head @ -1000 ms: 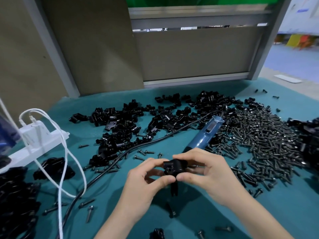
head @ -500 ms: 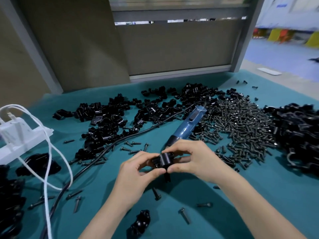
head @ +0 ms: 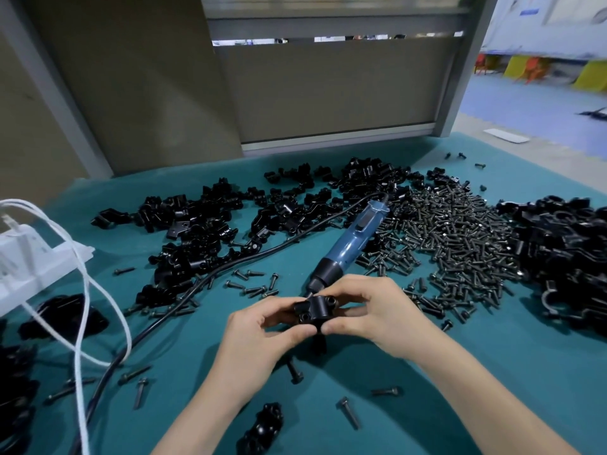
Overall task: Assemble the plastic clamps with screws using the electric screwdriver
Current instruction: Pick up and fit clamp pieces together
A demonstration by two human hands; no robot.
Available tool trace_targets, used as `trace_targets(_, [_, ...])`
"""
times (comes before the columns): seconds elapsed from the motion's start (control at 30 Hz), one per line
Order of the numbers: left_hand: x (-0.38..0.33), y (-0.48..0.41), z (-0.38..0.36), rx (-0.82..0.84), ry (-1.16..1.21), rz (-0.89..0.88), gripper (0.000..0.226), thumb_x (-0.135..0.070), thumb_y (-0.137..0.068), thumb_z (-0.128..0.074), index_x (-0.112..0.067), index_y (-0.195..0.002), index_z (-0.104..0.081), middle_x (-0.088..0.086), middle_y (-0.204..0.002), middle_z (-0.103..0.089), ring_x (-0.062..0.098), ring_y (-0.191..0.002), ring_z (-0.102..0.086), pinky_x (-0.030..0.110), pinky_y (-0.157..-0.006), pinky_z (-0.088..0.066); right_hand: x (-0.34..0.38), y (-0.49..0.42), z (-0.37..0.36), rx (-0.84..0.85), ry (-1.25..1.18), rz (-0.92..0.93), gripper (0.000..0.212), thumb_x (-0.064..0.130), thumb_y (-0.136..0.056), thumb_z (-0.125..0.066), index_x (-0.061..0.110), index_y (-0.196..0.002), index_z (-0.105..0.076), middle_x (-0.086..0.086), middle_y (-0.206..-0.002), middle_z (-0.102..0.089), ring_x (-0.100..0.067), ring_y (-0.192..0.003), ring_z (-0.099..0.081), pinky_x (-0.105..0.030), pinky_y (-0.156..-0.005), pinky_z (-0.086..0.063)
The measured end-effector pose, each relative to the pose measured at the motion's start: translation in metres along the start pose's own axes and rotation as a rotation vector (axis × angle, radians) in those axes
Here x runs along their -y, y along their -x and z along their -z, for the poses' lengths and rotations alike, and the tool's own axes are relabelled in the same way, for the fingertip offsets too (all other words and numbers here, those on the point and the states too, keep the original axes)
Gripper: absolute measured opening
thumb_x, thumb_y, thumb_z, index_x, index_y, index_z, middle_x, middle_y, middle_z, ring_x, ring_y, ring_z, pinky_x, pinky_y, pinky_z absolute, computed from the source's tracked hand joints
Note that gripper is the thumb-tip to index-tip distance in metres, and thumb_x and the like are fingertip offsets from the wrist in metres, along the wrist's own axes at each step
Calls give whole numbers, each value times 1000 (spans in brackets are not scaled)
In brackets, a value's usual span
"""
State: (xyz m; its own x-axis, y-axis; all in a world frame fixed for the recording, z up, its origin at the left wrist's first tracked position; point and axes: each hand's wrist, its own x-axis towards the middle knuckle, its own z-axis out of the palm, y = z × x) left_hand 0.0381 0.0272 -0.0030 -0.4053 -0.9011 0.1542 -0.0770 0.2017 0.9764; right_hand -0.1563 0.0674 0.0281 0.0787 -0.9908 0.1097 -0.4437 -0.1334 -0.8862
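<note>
Fingers: thumbs and fingertips (head: 297,331) of both hands are curled in; they pinch one black clamp (head: 312,311) from its two sides
Clamp: it is held up just over the table (head: 492,372), between the two hands; round holes face up; a dark stub hangs under it, maybe a screw; I cannot tell
Left hand (head: 259,336): holds the clamp's left side
Right hand (head: 377,316): holds the clamp's right side
Screwdriver (head: 348,247): lies just behind the hands; its tip points at the clamp; its long blue body runs away and to the right; nobody holds it
Nearer hand: the right one, I think; it would need to let go and reach a little forward
Screw pile (head: 460,244): just right of the screwdriver, close to the right hand
Loose screws (head: 348,412): a few lie under the wrists
Farther out: heaps of clamp parts (head: 203,231) at the back; a black cord (head: 184,300); a white power strip (head: 33,267) at the left
</note>
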Motion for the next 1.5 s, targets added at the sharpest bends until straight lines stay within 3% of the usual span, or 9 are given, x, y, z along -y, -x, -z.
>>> trace_targets(0.2, [-2, 1, 1, 65, 18, -4, 38, -14, -69, -80, -37, -99, -73, -7, -100, -74, 10, -97, -69, 22, -74, -55, 0, 0, 0, -10, 30, -27, 31, 11, -72, -84, 27, -97, -74, 8, -95, -66, -6, -93, -65, -24, -86, -55])
trace_targets(0.43, [-1, 2, -5, 20, -66, -90, 39, -30, -61, -79, -44, -97, -73, -10, -98, -69, 12, -90, -67, 27, -69, -58, 1, 0, -1, 5, 97, 9, 34, 14, -74, -83, 14, -107, -73, 2, -103, -66, -11, -97, -64, -28, -86, -56])
trace_targets(0.67, [6, 0, -4, -14, -85, -138, 36, -30, -62, -78, -41, -96, -76, -2, -93, -71, 15, -77, -67, 33, -71, -61, 5, 2, 24, 8, -1, -59, 34, 19, -75, -81, 28, -107, -72, 13, -95, -68, 1, -93, -66, -15, -85, -52])
trace_targets(0.8, [7, -1, -5, -1, -55, -98, 36, -26, -62, -79, -41, -95, -76, -6, -94, -72, 15, -77, -68, 24, -71, -59, -8, -15, 75, -391, 417, -224, 15, 12, -88, -68, 25, -94, -70, 12, -86, -67, 1, -75, -62, -10, -72, -51])
trace_targets(0.9, [5, -1, -5, -11, -21, -82, 36, -26, -62, -78, -42, -94, -76, -8, -95, -72, 20, -79, -70, 20, -70, -58, -25, -32, 90, -325, 598, -379, 12, 7, -90, -65, 12, -99, -71, -2, -95, -69, -14, -86, -62, -24, -87, -52])
trace_targets(1.07, [4, 1, -4, -12, -16, -70, 37, -27, -62, -79, -42, -96, -76, -9, -95, -72, 18, -74, -70, 22, -70, -58, -44, -35, 73, -263, 686, -335, 15, 2, -88, -62, 14, -91, -69, 0, -86, -67, -13, -76, -61, -21, -73, -49])
trace_targets(1.3, [2, 2, -6, -23, -69, -80, 39, -35, -62, -77, -48, -98, -73, -14, -98, -72, 10, -85, -69, 22, -72, -58, -48, -31, 69, -204, 759, -274, 25, -2, -94, -50, 12, -109, -64, -3, -98, -60, -18, -86, -58, -26, -80, -50])
trace_targets(1.4, [0, 2, -5, -21, -79, -90, 41, -25, -67, -81, -49, -98, -73, -14, -97, -72, 12, -81, -70, 25, -71, -59, -31, -27, 60, -240, 592, -69, 32, -5, -95, -46, 13, -117, -61, 4, -97, -51, -8, -85, -51, -9, -74, -37])
trace_targets(1.5, [0, 2, -7, -32, -46, -80, 42, -28, -62, -80, -51, -96, -73, -14, -96, -73, 11, -72, -72, 19, -66, -57, -1, -17, 43, -275, 96, 112, 29, -6, -93, -54, 19, -100, -66, 16, -86, -63, 0, -73, -57, -14, -72, -46])
